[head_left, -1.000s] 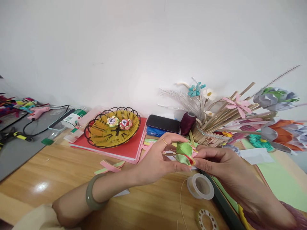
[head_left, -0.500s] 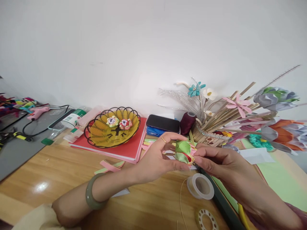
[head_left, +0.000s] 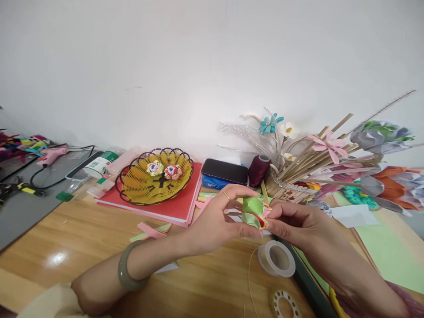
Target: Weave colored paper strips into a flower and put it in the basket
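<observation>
Both hands pinch a small folded paper flower (head_left: 253, 212) of green, pink and red strips, held just above the wooden table (head_left: 82, 238). My left hand (head_left: 218, 221), with a ring and a green bangle on the wrist, grips it from the left with thumb and fingers. From the right, my right hand (head_left: 294, 225) closes its fingertips on the flower's edge. A clear spool of thin thread (head_left: 277, 259) lies just below the hands.
A yellow wire basket (head_left: 155, 177) with two finished paper flowers sits on a red book. A dark phone (head_left: 225, 171), a maroon thread spool (head_left: 259, 170) and a holder of paper flowers and sticks (head_left: 298, 176) stand behind. Loose paper strips (head_left: 150, 229) lie at the left. A glue gun (head_left: 49, 155) lies far left.
The paper flower has been turned slightly between the fingertips. Both hands stay in nearly the same place.
</observation>
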A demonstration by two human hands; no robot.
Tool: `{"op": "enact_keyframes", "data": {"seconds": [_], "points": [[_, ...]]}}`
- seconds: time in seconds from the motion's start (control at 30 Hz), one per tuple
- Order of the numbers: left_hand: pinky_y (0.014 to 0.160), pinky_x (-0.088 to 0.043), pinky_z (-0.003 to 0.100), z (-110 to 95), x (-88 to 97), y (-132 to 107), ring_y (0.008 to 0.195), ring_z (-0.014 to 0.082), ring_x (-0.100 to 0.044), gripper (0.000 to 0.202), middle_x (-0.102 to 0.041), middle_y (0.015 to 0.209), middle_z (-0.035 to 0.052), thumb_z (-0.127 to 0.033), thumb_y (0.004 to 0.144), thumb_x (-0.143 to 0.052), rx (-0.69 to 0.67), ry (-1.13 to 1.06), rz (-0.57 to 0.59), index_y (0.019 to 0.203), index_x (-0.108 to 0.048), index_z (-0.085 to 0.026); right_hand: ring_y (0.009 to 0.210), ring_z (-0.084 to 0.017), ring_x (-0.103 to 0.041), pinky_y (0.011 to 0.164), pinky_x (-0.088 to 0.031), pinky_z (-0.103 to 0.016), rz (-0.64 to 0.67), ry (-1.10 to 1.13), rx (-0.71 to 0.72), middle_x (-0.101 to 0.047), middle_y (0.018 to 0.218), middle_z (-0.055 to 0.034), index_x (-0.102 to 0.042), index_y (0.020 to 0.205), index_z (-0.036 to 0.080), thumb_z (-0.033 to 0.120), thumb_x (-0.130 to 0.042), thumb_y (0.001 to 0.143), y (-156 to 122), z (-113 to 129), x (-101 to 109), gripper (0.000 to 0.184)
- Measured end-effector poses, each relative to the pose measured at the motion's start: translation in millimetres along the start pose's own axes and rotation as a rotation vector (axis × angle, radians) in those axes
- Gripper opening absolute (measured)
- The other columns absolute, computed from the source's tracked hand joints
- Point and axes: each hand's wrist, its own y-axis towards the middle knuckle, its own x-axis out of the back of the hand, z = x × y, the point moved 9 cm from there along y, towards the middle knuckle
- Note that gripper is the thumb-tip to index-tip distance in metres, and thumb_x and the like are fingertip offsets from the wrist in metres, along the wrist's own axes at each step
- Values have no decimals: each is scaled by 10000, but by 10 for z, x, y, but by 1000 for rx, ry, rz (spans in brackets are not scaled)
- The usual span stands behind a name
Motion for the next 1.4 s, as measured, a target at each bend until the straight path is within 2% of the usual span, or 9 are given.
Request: {"op": "enact_keyframes", "data": {"seconds": [0.23,0.47,0.7,0.93,1.13,1.27,1.4], "points": [[760,-430,260,19,-6,16,890,136,-534,477,-507,1054,22,-156,600,-750,23,-30,2,1004,-505,-219,634,-127,-519,554,-394,-218,68,-71,59,-602,691,5,-656,668,206,413,-616,764,8,78,-24,232],[768,-440,254,47,-5,15,901,134,-539,500,-474,1133,33,-164,579,-769,25,-19,2,1008,-517,-216,551,-105,-467,479,-347,-207,1,27,-33,-576,637,15,-626,641,192,422,-697,673,38,-79,25,243],[797,-445,270,52,23,38,895,138,-546,482,-498,1095,27,-170,584,-770,18,-24,-11,998,-528,-217,566,-120,-480,492,-363,-219,60,-110,56,-559,634,12,-640,653,209,432,-591,769,21,86,-2,256],[668,-459,218,136,19,20,922,146,-525,492,-446,1169,35,-199,597,-771,58,-7,10,1026,-535,-241,566,-124,-491,501,-387,-219,1,-66,-5,-572,627,9,-611,616,195,385,-666,680,84,-49,34,208],[795,-435,253,120,35,35,886,121,-533,502,-488,1111,26,-168,574,-780,42,-24,-19,1003,-523,-213,627,-135,-503,555,-399,-223,55,-73,16,-581,674,-1,-636,668,201,432,-609,752,87,-48,10,248],[815,-426,268,119,47,56,879,124,-532,508,-491,1116,36,-166,564,-781,40,-32,-33,1001,-526,-202,687,-162,-515,600,-408,-248,80,-128,4,-591,726,-21,-632,703,197,472,-570,770,70,-56,3,290],[818,-424,269,126,53,52,887,128,-533,511,-487,1110,31,-172,556,-788,42,-16,-32,999,-536,-210,606,-136,-478,542,-378,-231,8,-83,-45,-564,657,1,-608,647,199,456,-634,712,77,-105,33,267]]}}
